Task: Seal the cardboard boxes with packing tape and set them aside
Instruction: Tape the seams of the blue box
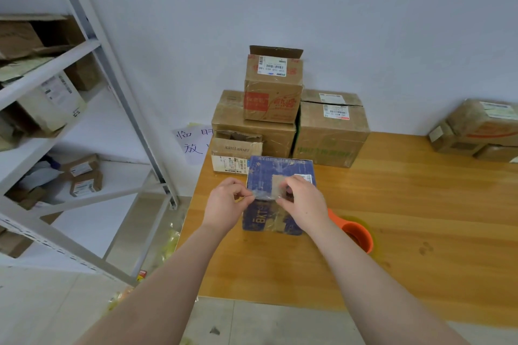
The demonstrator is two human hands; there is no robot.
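Note:
A worn blue cardboard box (269, 176) stands on the wooden table (392, 204) in front of me. Above its near top edge I stretch a short strip of clear packing tape (265, 195) between both hands. My left hand (227, 202) pinches the strip's left end, just off the box's left side. My right hand (300, 202) pinches the right end over the box top. An orange tape dispenser (357, 232) with a tape roll lies on the table right of the box, partly behind my right forearm.
Several brown boxes (330, 131) are stacked against the wall behind the blue box, the top box (273, 87) with its flap up. More boxes (476, 131) sit at the table's far right. A metal shelf rack (92, 45) with parcels stands left, off the table.

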